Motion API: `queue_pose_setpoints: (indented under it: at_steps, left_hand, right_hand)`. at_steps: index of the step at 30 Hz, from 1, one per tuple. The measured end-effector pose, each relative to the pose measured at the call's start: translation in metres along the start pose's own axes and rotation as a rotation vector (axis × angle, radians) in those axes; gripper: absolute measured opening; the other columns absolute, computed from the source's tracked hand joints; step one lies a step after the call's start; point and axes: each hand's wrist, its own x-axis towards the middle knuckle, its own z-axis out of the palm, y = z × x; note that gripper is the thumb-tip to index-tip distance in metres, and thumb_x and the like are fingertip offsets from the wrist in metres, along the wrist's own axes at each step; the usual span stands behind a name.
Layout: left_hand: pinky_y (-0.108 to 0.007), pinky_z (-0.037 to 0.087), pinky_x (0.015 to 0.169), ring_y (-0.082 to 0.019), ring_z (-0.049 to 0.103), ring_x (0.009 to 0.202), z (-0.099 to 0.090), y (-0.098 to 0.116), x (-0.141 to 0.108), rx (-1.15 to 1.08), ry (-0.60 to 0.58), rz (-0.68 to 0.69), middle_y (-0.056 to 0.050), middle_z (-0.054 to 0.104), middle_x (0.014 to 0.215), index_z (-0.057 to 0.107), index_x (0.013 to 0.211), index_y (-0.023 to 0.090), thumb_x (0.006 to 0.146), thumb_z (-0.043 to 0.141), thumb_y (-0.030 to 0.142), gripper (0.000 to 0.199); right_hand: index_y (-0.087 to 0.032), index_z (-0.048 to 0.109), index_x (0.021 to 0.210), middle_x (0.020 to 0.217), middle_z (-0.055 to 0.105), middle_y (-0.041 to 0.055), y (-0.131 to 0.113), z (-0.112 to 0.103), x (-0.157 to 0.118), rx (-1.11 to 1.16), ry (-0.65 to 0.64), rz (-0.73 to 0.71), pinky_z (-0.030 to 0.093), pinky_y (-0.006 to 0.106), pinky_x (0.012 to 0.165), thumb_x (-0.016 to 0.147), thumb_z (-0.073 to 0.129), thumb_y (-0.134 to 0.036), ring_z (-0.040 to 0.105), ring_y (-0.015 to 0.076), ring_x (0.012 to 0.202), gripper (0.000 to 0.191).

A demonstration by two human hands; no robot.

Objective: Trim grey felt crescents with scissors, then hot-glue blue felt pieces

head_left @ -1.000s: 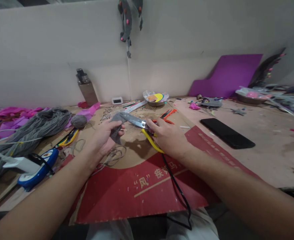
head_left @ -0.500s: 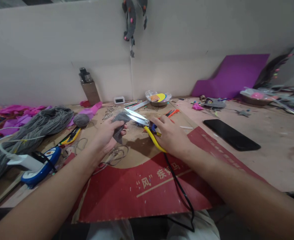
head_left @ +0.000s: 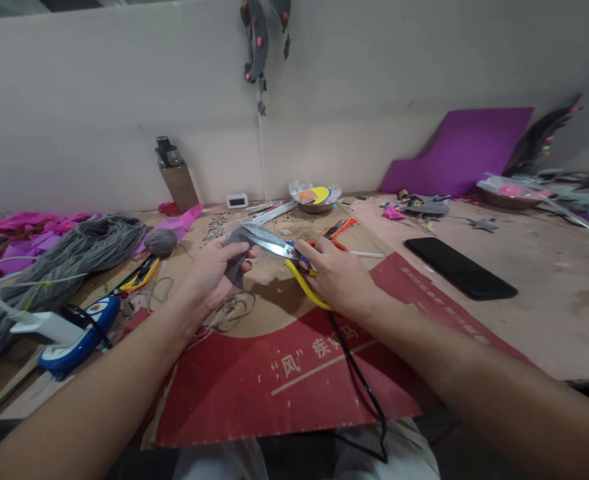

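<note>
Between the thumb and fingers of my left hand (head_left: 217,263) is a piece of dark grey felt-like fabric (head_left: 235,269). My right hand (head_left: 338,272) grips scissors (head_left: 277,246) with a yellow handle, the other handle mostly hidden by my fingers. Their blades point left and lie at the upper edge of the fabric, nearly closed on it. Under the hands is a cardboard sheet (head_left: 214,387) with a red printed part. Loose grey yarn (head_left: 234,311) lies on the cardboard just below my left hand.
Left are a grey yarn skein (head_left: 94,250), a yellow cutter knife (head_left: 147,273) and a blue power socket (head_left: 81,343) with a charger. A black phone (head_left: 459,268) lies right. Orange-handled pliers or scissors (head_left: 341,230) sit behind my right hand; a bowl (head_left: 315,205) stands at the back.
The scissor blades, apart half a second ago, have come nearly together at the fabric's edge. My left hand keeps its hold on the fabric. The whole view has shifted slightly.
</note>
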Motion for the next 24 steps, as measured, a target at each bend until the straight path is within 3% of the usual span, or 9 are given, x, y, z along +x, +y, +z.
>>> queue_pose_setpoints:
  at_steps: [10,17,20,24]
  left_hand:
    - [-0.014,0.039,0.045,-0.007,0.053,0.055,0.0,-0.001,0.0,-0.022,0.002,-0.01,-0.003,0.061,0.066,0.062,0.077,0.011,0.067,0.07,0.006,0.014]
    - [-0.014,0.039,0.044,-0.008,0.055,0.057,-0.001,0.001,0.001,-0.024,0.007,-0.017,-0.003,0.06,0.067,0.062,0.078,0.01,0.066,0.069,0.004,0.015]
    - [-0.014,0.039,0.044,-0.008,0.055,0.057,-0.001,0.001,0.002,-0.012,-0.003,-0.008,-0.003,0.06,0.067,0.062,0.08,0.01,0.066,0.069,0.005,0.016]
    - [-0.014,0.038,0.043,-0.008,0.054,0.056,-0.004,0.0,0.003,-0.021,-0.006,-0.001,-0.002,0.06,0.067,0.06,0.08,0.012,0.065,0.069,0.005,0.019]
  right_hand:
    - [-0.026,0.048,0.133,0.108,0.063,0.0095,-0.001,-0.002,-0.001,-0.107,0.018,0.007,0.028,0.029,0.057,0.098,0.035,-0.039,0.061,0.0219,0.078,0.04]
    - [-0.024,0.05,0.133,0.102,0.066,0.0105,0.001,-0.003,-0.002,-0.074,0.034,-0.026,0.028,0.028,0.056,0.094,0.044,-0.031,0.061,0.0217,0.074,0.04]
    - [-0.023,0.059,0.122,0.097,0.068,0.0094,0.003,-0.002,-0.001,0.064,0.027,0.009,0.032,0.028,0.057,0.092,0.047,-0.029,0.062,0.022,0.074,0.034]
    - [-0.022,0.063,0.111,0.094,0.07,0.0058,0.01,0.004,0.004,0.528,0.097,0.053,0.042,0.029,0.068,0.084,0.059,-0.026,0.063,0.0205,0.082,0.027]
